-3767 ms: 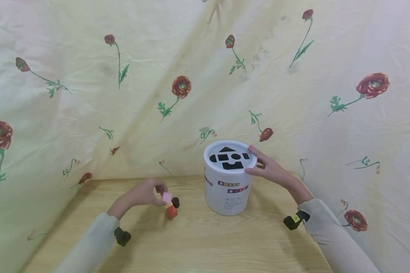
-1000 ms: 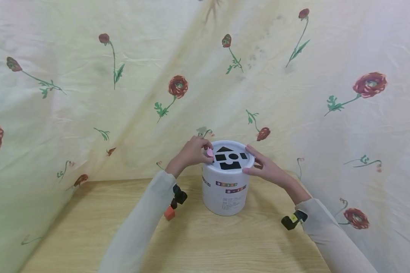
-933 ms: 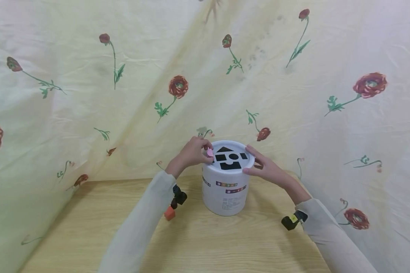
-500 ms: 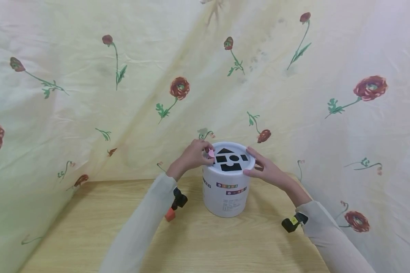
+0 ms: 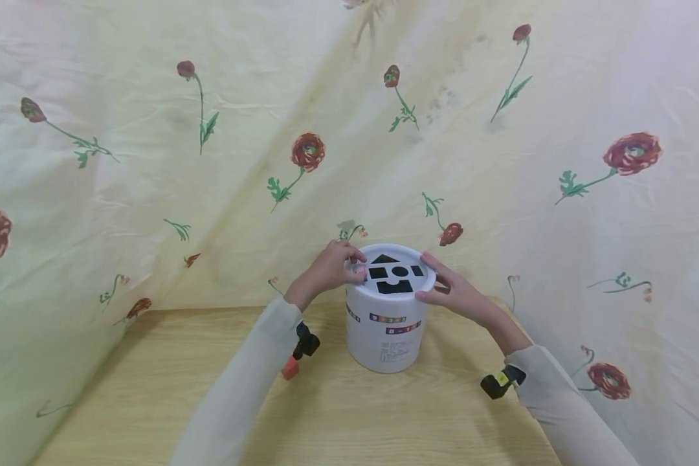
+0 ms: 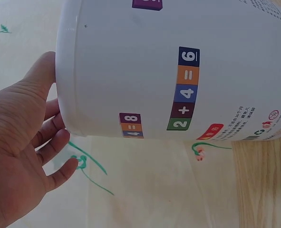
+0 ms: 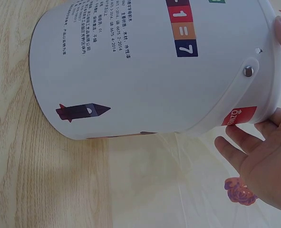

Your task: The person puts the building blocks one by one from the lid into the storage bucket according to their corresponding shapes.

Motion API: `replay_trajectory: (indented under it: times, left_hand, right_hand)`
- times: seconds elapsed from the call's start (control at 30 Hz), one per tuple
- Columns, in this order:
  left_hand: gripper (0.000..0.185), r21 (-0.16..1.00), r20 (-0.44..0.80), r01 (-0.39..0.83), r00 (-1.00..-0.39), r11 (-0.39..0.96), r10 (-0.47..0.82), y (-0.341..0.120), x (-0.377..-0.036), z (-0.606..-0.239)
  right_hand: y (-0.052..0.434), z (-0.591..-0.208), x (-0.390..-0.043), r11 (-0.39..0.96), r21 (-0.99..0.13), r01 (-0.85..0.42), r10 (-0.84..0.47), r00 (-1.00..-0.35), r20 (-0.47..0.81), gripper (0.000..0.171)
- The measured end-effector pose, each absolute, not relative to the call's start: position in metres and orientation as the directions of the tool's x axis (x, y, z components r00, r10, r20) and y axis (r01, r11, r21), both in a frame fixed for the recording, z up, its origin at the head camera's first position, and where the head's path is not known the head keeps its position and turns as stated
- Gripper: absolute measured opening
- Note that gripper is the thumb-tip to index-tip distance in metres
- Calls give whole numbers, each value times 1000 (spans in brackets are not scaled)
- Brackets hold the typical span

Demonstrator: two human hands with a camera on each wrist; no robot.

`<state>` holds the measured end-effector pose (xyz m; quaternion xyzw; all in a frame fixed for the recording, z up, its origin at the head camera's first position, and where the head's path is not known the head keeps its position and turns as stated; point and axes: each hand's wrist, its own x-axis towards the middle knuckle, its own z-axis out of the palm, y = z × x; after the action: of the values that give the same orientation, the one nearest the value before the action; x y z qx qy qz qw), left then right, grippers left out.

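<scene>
A white bucket (image 5: 384, 333) stands upright on the table, its lid (image 5: 391, 298) cut with black shaped holes. At the lid's left side my left hand (image 5: 329, 266) pinches a small pink block (image 5: 360, 270) between thumb and fingers, low over the hole there. The left wrist view shows that hand (image 6: 21, 133) at the rim, the block hidden behind the bucket. My right hand (image 5: 457, 292) grips the right rim, thumb in front and a finger behind. In the right wrist view its fingertips (image 7: 226, 142) lie near the bucket's handle (image 7: 230, 97).
An orange-red block (image 5: 290, 368) lies on the wooden table (image 5: 349, 421) left of the bucket, with a dark block (image 5: 298, 352) behind it, partly covered by the left wrist camera (image 5: 309, 340). A flowered cloth (image 5: 239, 162) hangs behind and at both sides.
From beside the orange-red block, my left hand has brought the pink block up to the lid's left side. Over the last second the block has sunk lower between the fingers. The right hand stays put.
</scene>
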<state>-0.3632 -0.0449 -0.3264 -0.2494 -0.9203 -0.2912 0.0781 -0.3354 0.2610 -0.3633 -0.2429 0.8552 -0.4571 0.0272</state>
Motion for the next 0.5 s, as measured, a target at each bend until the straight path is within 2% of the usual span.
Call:
replay_trajectory:
  times: [0.5]
  left_hand:
    - [35, 489, 288, 506, -863, 711, 416, -45, -366, -328]
  right_hand:
    - [261, -364, -337, 453, -799, -396, -450, -875, 179, 90]
